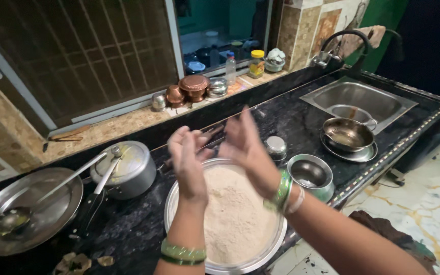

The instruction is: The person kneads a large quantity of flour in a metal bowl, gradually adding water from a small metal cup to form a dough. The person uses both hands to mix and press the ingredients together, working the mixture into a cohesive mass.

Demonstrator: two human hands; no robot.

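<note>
A wide steel plate [171, 203] heaped with pale flour [232, 216] sits at the near edge of the black counter. My left hand [188, 155] and my right hand [244, 145] are raised side by side above the flour's far rim, palms facing each other, fingers apart, holding nothing. Green and white bangles ring both wrists. The hands do not touch the flour. A small steel pot [310, 174] stands just right of the plate, and a little lidded steel container [276, 146] sits behind my right hand.
A pressure cooker [126, 170] and a steel plate with a ladle [24, 214] lie to the left. To the right, a steel bowl on a dish [348, 136] sits beside the sink [357, 99] and tap [350, 43]. Copper pots, jars and bottles line the window ledge.
</note>
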